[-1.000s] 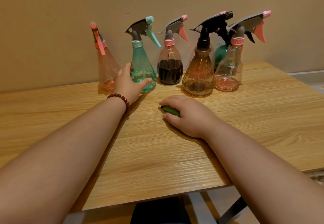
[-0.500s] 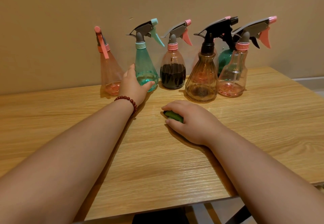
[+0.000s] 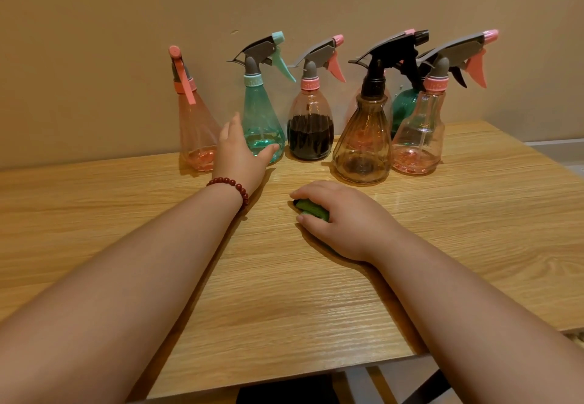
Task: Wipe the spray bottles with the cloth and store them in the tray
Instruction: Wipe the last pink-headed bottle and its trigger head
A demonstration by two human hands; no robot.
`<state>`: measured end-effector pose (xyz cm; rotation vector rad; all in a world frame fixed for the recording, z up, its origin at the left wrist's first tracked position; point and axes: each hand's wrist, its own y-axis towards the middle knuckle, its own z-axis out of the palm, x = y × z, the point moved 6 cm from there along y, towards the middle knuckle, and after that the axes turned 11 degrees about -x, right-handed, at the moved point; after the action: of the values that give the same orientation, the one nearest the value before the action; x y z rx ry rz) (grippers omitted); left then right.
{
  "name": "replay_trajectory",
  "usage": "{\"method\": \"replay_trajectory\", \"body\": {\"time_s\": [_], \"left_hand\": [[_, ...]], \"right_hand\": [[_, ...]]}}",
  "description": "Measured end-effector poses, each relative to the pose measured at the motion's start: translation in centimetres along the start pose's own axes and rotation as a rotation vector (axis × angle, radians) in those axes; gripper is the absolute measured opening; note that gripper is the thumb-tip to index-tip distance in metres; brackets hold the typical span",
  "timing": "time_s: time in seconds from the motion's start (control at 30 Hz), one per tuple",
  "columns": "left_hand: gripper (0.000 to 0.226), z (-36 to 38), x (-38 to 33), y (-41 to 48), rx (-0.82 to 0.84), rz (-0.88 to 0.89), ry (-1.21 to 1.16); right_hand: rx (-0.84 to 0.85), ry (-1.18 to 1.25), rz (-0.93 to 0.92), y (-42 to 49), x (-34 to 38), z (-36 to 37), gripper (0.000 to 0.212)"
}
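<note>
- Cone bottle (image 3: 197, 131): pink, upright, leftmost of the row along the wall at the back of the table (image 3: 316, 308).
- Left hand (image 3: 241, 155): bead bracelet (image 3: 234, 184) at the wrist. Grip spread wide round the base of the teal bottle (image 3: 262, 112), thumb on its front, fingers up its left side beside the cone bottle. Teal bottle stands upright on the table.
- Dark-filled bottle (image 3: 311, 125): upright, just right of the teal bottle.
- Right hand (image 3: 344, 217): on the table, before the row. Grip curled over a wadded green cloth (image 3: 311, 209), which shows only between thumb and fingers.
- Amber bottle (image 3: 363, 147): upright, slightly forward.
- Green bottle (image 3: 404, 109): behind, mostly hidden.
- Clear bottle (image 3: 418, 138): rightmost, upright.
</note>
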<state>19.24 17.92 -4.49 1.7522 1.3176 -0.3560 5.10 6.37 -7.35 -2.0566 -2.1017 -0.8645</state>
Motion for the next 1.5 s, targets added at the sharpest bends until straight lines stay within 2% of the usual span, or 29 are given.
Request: {"method": "replay_trajectory", "body": {"time_s": [0.13,0.33,0.43,0.63,0.77,0.93,1.07,1.17,1.37,1.5], "left_hand": [[0.079,-1.4,0.3,-1.0,-0.019,-0.004,-0.019],[0.059,-5.2,3.3,-1.7,-0.136,-0.082,-0.069],[0.063,-6.7,4.9,-1.5,-0.162,-0.105,-0.04],[0.092,-6.1,6.7,0.0,-0.069,-0.21,0.017],[0.1,-5.1,7.1,1.2,-0.028,-0.25,0.032],[0.097,-4.9,7.1,2.5,-0.029,-0.276,-0.008],[0.084,-5.0,7.3,2.7,-0.049,-0.253,-0.041],[0.083,-4.8,7.6,2.7,-0.04,-0.243,-0.056],[0.089,-4.9,7.5,2.6,0.072,-0.217,-0.073],[0.081,-6.0,6.7,1.5,0.113,-0.187,-0.076]], "right_hand": [[0.002,-0.01,0.004,0.0,0.2,-0.1,0.041],[0.0,-0.026,0.003,-0.2,0.5,-0.2,0.04],[0.003,-0.04,0.006,-0.3,0.6,-0.2,0.041],[0.052,-0.097,-0.027,-0.2,1.2,0.2,0.041],[0.149,-0.171,-0.046,0.2,1.5,0.6,0.046],[0.204,-0.206,-0.078,1.9,2.5,1.5,0.048],[0.104,-0.13,-0.036,2.8,2.8,2.3,0.046],[0.061,-0.109,-0.021,3.2,2.8,2.4,0.045],[0.048,-0.047,-0.02,3.2,2.6,2.4,0.044],[0.039,-0.041,-0.011,3.0,2.7,2.3,0.044]]}}
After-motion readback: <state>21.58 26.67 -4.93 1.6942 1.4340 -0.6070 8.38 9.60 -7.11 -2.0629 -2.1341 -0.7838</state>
